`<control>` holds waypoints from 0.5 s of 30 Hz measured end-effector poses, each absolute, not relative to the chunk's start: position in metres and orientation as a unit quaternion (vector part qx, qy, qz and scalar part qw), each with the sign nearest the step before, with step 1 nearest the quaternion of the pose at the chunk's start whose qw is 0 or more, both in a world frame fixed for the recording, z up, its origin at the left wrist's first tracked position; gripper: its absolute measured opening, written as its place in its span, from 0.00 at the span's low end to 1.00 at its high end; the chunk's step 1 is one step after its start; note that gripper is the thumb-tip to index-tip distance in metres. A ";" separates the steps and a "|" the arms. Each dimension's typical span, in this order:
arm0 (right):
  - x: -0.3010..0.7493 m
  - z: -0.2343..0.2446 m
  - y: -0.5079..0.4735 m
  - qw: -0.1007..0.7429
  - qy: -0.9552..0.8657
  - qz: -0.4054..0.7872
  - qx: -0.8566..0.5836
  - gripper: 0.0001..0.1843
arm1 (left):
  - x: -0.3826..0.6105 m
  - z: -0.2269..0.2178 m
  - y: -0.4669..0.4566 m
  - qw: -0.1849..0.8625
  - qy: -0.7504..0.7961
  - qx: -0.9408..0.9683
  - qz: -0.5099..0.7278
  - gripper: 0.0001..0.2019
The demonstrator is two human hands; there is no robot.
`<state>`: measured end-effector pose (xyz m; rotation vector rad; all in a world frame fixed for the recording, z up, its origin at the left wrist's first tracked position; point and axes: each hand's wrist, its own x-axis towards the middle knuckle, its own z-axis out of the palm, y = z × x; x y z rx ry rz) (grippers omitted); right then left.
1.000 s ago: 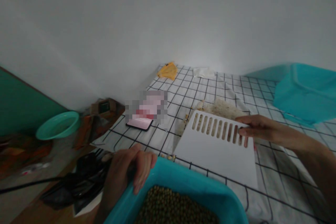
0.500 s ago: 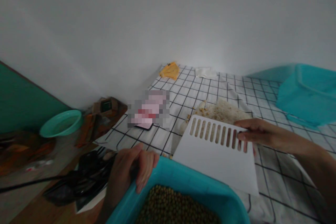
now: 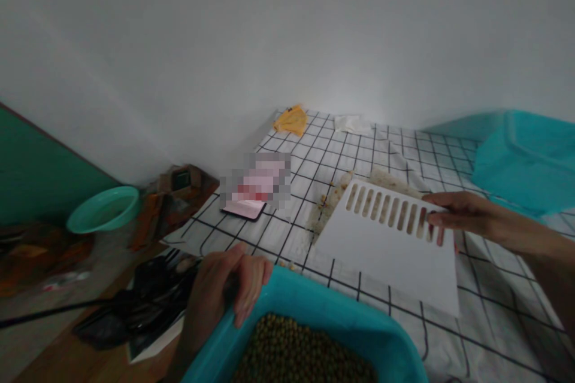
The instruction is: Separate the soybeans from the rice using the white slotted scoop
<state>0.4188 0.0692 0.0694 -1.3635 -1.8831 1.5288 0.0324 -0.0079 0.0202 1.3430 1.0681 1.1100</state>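
Observation:
My right hand (image 3: 462, 213) grips the slotted end of a flat white plastic board (image 3: 390, 251), thumb on one side and fingers partly hidden. The board is tilted above a sandy-looking pile of grains and crumbs (image 3: 335, 200) on the checked cloth. My left hand (image 3: 236, 287) is closed over the left corner of a turquoise bin (image 3: 332, 302), its fingers hooked over the rim. Inside the bin lies a heap of small round greenish-brown beads or beans (image 3: 300, 350); I cannot tell which.
A phone (image 3: 251, 188), partly blurred, lies on the checked cloth (image 3: 309, 182). A yellow cloth (image 3: 291, 121) and a white cloth (image 3: 351, 124) lie at the back. Another turquoise bin (image 3: 521, 161) stands right. Below left are a green basin (image 3: 105, 209) and a black bag (image 3: 148, 299).
My right hand has moved the white board right and away from the near bin, uncovering more cloth between them. My left hand stays on the rim.

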 end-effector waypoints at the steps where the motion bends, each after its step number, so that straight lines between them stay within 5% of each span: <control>1: 0.416 0.070 0.069 0.175 -0.667 0.543 -0.479 0.20 | 0.032 0.021 -0.008 0.534 0.443 0.540 0.476 0.32; 15: 0.396 0.067 0.065 0.160 -0.679 0.549 -0.461 0.20 | 0.032 0.023 -0.007 0.580 0.394 0.494 0.514 0.31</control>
